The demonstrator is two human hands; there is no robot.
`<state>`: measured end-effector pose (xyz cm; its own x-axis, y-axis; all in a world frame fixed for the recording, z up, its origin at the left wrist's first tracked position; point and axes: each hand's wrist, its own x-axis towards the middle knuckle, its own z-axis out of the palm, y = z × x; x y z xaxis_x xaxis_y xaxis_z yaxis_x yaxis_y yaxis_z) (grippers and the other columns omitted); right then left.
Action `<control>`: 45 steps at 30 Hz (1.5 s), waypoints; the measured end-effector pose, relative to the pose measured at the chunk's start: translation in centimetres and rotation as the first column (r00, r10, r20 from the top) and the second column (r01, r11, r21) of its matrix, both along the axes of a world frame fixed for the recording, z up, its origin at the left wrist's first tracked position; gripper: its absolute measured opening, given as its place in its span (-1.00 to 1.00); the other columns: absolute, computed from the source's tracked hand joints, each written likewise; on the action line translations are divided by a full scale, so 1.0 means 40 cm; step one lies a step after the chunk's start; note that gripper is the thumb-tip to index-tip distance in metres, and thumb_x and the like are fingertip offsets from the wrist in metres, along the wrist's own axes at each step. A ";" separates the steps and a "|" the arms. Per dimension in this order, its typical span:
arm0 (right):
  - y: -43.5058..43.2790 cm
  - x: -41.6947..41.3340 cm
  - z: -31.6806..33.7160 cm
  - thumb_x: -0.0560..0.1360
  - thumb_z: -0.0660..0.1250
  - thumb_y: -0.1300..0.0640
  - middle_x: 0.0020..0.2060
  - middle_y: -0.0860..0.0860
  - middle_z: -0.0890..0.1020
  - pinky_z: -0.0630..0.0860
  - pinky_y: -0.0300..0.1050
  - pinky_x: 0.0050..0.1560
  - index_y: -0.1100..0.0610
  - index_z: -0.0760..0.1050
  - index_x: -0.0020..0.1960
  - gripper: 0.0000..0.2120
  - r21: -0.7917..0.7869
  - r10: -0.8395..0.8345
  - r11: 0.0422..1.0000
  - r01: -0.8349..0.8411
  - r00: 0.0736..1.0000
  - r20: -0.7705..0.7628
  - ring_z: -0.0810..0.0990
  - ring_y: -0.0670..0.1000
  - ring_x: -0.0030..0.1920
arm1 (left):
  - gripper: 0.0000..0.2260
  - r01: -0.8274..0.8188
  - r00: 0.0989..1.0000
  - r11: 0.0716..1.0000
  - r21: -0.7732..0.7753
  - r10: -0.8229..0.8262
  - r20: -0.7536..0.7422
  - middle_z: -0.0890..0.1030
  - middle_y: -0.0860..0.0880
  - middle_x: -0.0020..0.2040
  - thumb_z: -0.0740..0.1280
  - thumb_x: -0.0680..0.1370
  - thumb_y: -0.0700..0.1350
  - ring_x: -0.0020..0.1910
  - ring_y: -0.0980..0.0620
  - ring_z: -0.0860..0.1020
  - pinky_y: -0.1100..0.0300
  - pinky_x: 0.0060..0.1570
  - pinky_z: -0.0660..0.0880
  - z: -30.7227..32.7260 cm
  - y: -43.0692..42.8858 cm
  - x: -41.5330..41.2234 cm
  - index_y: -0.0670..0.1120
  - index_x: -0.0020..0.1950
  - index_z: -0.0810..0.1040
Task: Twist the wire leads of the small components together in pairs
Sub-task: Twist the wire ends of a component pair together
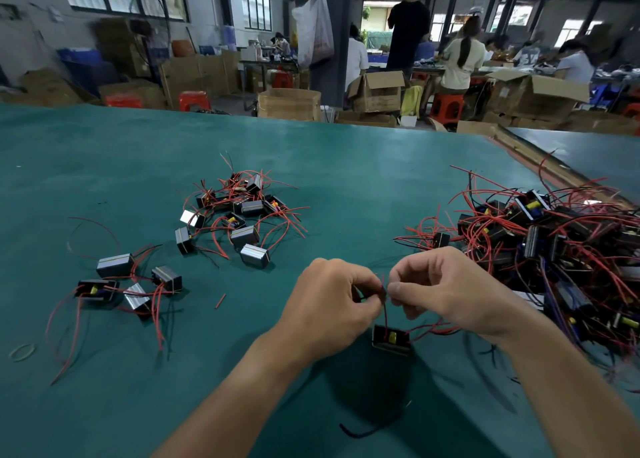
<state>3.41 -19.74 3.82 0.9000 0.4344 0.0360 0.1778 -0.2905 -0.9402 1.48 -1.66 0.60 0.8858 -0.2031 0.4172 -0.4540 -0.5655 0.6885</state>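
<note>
A small black component with a yellow part hangs just above the green table, below my hands, on its red wire leads. My left hand pinches the leads from the left. Fingers of my right hand pinch the same leads from the right, fingertips almost touching the left ones. More red leads run from the component toward the right under my right wrist.
A big tangled heap of components lies at the right. A smaller pile sits at centre left, a few components at far left. A rubber band and a cut red wire piece lie loose. People work behind the table.
</note>
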 end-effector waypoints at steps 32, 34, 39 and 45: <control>0.003 0.011 -0.028 0.38 0.54 0.30 -0.39 0.07 0.65 0.50 -0.05 -0.30 0.09 0.63 -0.30 -0.83 -0.146 -0.012 0.987 0.065 0.940 0.342 0.53 -0.05 -0.39 | -0.85 0.001 0.894 0.933 -0.361 -0.163 -0.418 0.58 -0.05 -0.39 0.39 0.51 -0.33 -0.47 0.07 0.47 0.27 -0.40 0.38 0.027 0.007 0.012 -0.15 -0.24 0.62; 0.011 0.011 -0.030 0.36 0.56 0.28 -0.37 0.01 0.67 0.54 -0.02 -0.25 0.06 0.63 -0.30 -0.82 -0.149 -0.044 0.983 0.112 0.917 0.397 0.59 0.01 -0.36 | -0.85 -0.016 0.891 0.929 -0.370 -0.154 -0.426 0.60 -0.04 -0.39 0.39 0.50 -0.31 -0.48 0.07 0.47 0.29 -0.45 0.35 0.026 0.012 0.013 -0.15 -0.25 0.63; 0.009 0.008 -0.023 0.46 0.48 0.23 -0.46 -0.06 0.60 0.46 -0.19 -0.38 0.11 0.63 -0.26 -0.87 -0.192 0.007 0.981 0.040 0.972 0.236 0.50 -0.11 -0.45 | -0.84 -0.010 0.935 0.938 -0.345 -0.114 -0.337 0.59 -0.01 -0.41 0.43 0.47 -0.27 -0.45 0.08 0.45 0.20 -0.35 0.39 0.018 0.010 0.015 -0.10 -0.29 0.65; -0.003 -0.002 -0.009 0.56 0.34 0.13 -0.44 0.06 0.59 0.46 -0.19 -0.50 0.16 0.64 -0.30 -0.72 -0.083 -0.040 0.996 0.026 0.984 -0.174 0.49 -0.05 -0.51 | -0.86 0.047 0.984 0.977 -0.208 -0.082 -0.159 0.53 0.17 -0.50 0.45 0.43 -0.21 -0.51 0.28 0.40 0.40 -0.44 0.32 0.008 0.008 0.011 -0.01 -0.30 0.66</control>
